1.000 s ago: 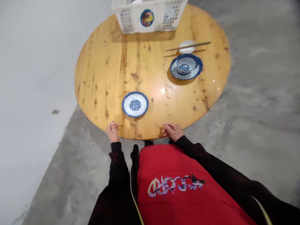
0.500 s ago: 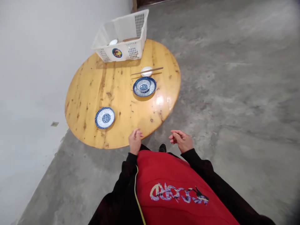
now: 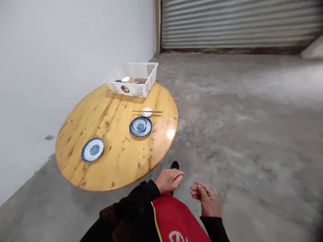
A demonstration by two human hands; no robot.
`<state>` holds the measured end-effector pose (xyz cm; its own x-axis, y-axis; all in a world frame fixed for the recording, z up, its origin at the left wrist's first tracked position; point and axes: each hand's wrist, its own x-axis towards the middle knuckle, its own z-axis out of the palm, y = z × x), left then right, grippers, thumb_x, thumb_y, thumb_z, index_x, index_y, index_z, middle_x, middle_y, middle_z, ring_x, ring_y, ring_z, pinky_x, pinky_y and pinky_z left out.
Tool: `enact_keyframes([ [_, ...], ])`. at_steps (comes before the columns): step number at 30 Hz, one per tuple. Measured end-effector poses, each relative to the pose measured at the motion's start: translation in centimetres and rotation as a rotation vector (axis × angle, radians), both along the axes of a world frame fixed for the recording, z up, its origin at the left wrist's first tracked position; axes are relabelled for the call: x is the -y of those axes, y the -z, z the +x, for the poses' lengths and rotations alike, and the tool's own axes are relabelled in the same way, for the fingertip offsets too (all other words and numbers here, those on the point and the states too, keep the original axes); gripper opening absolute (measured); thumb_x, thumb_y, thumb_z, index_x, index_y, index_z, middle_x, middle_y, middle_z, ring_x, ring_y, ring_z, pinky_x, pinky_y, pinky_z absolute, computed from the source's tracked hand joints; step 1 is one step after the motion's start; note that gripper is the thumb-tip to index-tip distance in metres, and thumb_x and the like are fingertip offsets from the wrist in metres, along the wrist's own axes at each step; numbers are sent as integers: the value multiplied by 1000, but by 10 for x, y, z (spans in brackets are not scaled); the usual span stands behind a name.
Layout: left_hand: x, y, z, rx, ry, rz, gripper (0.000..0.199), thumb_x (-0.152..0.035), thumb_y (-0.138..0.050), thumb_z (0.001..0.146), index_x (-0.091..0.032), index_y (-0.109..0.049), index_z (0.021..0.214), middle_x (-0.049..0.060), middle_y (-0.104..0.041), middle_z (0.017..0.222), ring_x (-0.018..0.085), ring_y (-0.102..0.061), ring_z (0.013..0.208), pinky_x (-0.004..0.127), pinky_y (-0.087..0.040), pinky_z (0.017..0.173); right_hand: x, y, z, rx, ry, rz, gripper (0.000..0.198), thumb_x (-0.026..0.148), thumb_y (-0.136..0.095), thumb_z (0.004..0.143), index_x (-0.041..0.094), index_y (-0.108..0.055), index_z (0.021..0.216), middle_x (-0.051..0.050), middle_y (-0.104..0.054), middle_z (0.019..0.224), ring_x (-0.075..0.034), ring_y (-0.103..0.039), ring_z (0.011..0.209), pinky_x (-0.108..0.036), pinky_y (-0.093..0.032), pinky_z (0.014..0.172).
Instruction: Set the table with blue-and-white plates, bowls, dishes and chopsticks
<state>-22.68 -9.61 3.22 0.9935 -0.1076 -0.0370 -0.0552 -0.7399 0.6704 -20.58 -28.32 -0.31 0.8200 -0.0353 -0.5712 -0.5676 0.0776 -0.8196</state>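
My left hand (image 3: pixel 169 180) is curled into a loose fist in front of my body, just off the near right edge of the round wooden table (image 3: pixel 118 168). Nothing shows in it. To its right, my right hand (image 3: pixel 206 199) hangs over the floor, fingers loosely bent and apart, holding nothing. On the table, a blue-and-white plate (image 3: pixel 149 129) carries a small patterned bowl (image 3: pixel 140 125). Behind that plate, chopsticks (image 3: pixel 156 112) lie across a small white dish (image 3: pixel 146 114). A second blue-and-white plate (image 3: pixel 92 150) sits alone at the near left.
A white plastic basket (image 3: pixel 131 90) with dishes inside, among them a white round piece (image 3: pixel 126 79), stands at the table's far end. A white wall (image 3: pixel 63 50) runs along the left. Concrete floor (image 3: pixel 239 117) extends right, toward a corrugated shutter (image 3: pixel 227 25).
My view has tilted up, showing the shutter. My left hand has moved right, away from the table edge, and curled closed. My right hand is lower in view, its fingers more apart.
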Motion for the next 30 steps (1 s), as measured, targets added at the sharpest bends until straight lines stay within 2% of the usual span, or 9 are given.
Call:
enact_keyframes([
  [5,18,5,89,50,-135,-33,28,-20,-46,97,-18,-72,107,5,-78,100,16,-73,92,24,-54,82,13,-12,124,88,-114,-66,64,61,-81,56,12,-69,95,-5,-72,67,-16,-65,53,-27,-56,51],
  [8,25,-1,145,85,-222,-67,27,-19,-47,96,-18,-72,107,4,-78,98,16,-73,92,24,-54,82,25,-21,185,56,-226,-99,66,63,-81,56,13,-69,97,-6,-74,70,-18,-67,56,-30,-58,54],
  [11,27,-13,195,107,-256,-79,27,-18,-48,95,-18,-72,105,4,-78,97,17,-74,92,24,-54,82,37,-24,226,24,-278,-119,65,63,-81,58,13,-69,98,-6,-74,72,-19,-68,59,-30,-60,57],
  [14,23,-25,230,127,-270,-95,27,-16,-48,94,-17,-73,104,5,-78,98,17,-74,91,24,-54,82,38,-25,251,34,-246,-150,63,64,-79,60,14,-69,98,-5,-74,72,-19,-68,59,-29,-59,57],
  [17,17,-29,254,132,-317,-125,28,-16,-49,92,-16,-74,106,6,-78,98,17,-74,89,24,-55,82,25,-26,275,51,-274,-164,64,66,-77,61,14,-69,99,-5,-74,73,-19,-68,60,-28,-59,57],
  [22,5,-27,290,70,-540,-215,28,-17,-49,92,-16,-75,103,5,-78,89,16,-72,82,25,-55,79,-8,-24,333,99,-456,-169,61,69,-73,66,16,-70,97,-4,-72,71,-17,-66,57,-26,-56,56],
  [27,-12,-27,338,85,-777,-250,30,-19,-46,93,-18,-74,103,4,-77,87,15,-70,78,26,-54,80,-50,-18,414,109,-651,-69,60,69,-75,63,16,-69,92,-3,-69,64,-15,-61,52,-25,-51,50],
  [30,-25,-29,374,106,-966,-249,30,-22,-45,94,-19,-74,101,3,-77,87,14,-69,75,25,-54,78,-83,-23,476,125,-807,-47,60,70,-76,60,16,-70,87,-3,-68,62,-16,-60,49,-26,-50,48],
])
